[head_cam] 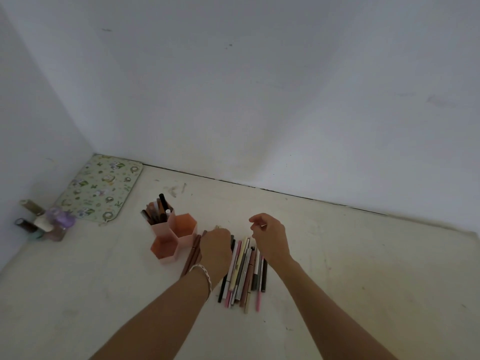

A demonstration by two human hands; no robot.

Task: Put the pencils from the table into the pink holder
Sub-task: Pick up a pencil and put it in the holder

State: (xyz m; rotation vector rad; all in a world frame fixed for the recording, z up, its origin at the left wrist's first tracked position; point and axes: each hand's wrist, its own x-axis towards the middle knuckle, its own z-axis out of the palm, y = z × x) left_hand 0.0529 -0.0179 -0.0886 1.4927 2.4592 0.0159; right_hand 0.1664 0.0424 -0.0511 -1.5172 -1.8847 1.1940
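Note:
A pink holder [181,239] of three hexagonal cells stands left of centre on the table. Its tall back cell holds several pencils [158,213]; the other two cells look empty. To its right lies a pile of several pencils [242,271], pointing away from me. My left hand [215,246] is down at the pile's left edge with its fingers curled round a pencil, whose pale tip [217,226] sticks out past the knuckles. Brown pencils [192,255] lie between that hand and the holder. My right hand [270,237] hovers over the pile's far end, fingers loosely curled, holding nothing I can see.
A green patterned mat [101,188] lies in the back left corner. Several small bottles [44,222] stand by the left wall. White walls close off the table [363,255] at the back and on the left.

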